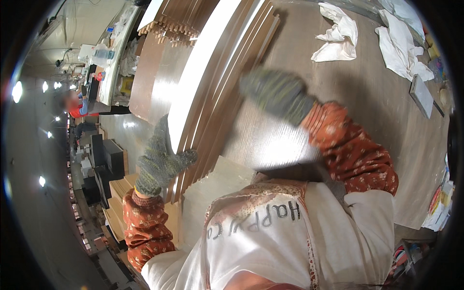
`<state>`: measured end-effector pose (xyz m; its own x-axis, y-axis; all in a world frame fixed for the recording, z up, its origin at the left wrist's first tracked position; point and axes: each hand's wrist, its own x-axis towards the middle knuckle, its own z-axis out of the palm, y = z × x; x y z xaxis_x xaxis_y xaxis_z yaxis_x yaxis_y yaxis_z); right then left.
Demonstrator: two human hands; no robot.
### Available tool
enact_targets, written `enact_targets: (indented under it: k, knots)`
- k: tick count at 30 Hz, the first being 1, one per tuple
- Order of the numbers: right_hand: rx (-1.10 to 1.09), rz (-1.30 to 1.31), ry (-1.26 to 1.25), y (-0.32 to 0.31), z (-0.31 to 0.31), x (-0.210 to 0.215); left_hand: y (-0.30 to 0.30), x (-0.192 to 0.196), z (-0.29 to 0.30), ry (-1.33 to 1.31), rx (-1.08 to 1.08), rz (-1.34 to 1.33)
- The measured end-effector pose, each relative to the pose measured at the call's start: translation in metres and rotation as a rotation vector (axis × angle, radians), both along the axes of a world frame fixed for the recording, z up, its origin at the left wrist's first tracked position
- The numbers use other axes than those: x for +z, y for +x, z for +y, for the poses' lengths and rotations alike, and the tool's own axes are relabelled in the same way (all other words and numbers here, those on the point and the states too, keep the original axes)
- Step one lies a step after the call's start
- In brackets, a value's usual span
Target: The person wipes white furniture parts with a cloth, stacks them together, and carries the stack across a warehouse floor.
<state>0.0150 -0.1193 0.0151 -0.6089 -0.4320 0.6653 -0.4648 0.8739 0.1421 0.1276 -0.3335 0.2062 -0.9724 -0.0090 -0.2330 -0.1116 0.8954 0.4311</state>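
Note:
My left hand point(162, 164), in a grey-green knitted glove, lies against the near left end of a stack of long narrow boards. Its fingers stretch along the outer edge of a white-faced board point(195, 63), and the thumb sticks out across the stack. Brown-edged boards point(232, 72) stand side by side just right of the white one. My right hand point(278, 94), gloved in a striped grey-green knit, hovers over or touches the wood-grain tabletop point(377, 121) beside the stack's right side. Motion blurs its fingers, so their grip is unclear.
Crumpled white cloths or paper point(338, 34) lie at the far right, with a small grey panel point(421, 96) nearer. More stacked brown strips point(174, 21) sit at the far left. Cardboard boxes point(116, 203) stand left of me. A person in red point(77, 108) is farther off.

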Motion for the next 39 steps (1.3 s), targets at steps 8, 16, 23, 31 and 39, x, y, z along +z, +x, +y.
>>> enact_targets:
  k: [8,16,23,31,39]
  knots:
    - [0.055,0.244,-0.140,-0.149,0.099,0.048,0.007,0.004,-0.025,0.340,-0.283,0.217]
    - [0.245,-0.271,-0.634,-0.183,0.061,0.121,0.120,-0.062,-0.089,0.517,0.573,0.386]
    - [0.741,-0.182,-0.136,-0.049,-0.035,0.132,0.112,-0.178,-0.070,-0.075,0.131,-0.018]
    - [0.913,-0.202,-0.056,-0.030,-0.022,0.124,0.108,-0.157,-0.048,-0.048,0.096,0.193]
    - [0.758,-0.027,-0.210,0.015,0.026,0.033,0.076,-0.123,-0.023,1.182,0.763,0.266]
